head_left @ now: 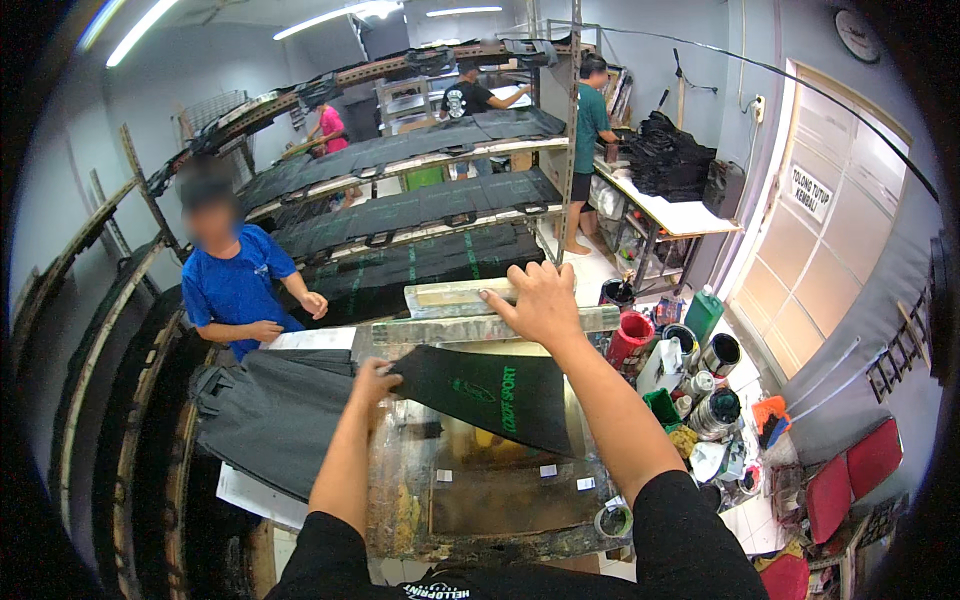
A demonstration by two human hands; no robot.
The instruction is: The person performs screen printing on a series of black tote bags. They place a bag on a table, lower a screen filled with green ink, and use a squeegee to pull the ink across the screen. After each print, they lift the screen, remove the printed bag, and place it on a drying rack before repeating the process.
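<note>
My left hand (374, 386), slightly blurred, pinches the left corner of a black fabric panel (480, 395). A green printed design and lettering mark the panel, which stretches right over the stained printing table (400, 500). At the table's far end, my right hand (540, 308) is closed over a pale, paint-marked screen frame (450, 297), fingers over its upper edge and thumb toward the left. What lies under the palm is hidden. Left of the table, a pile of dark fabric pieces (270, 415) rests on a white board (255, 495).
Paint pots and bottles crowd the right side, including a red bucket (632, 335) and a green jug (705, 312). Racks (400, 215) of black panels stand ahead. A person in a blue shirt (240, 285) stands at left; others work farther back. A red chair (850, 475) is at right.
</note>
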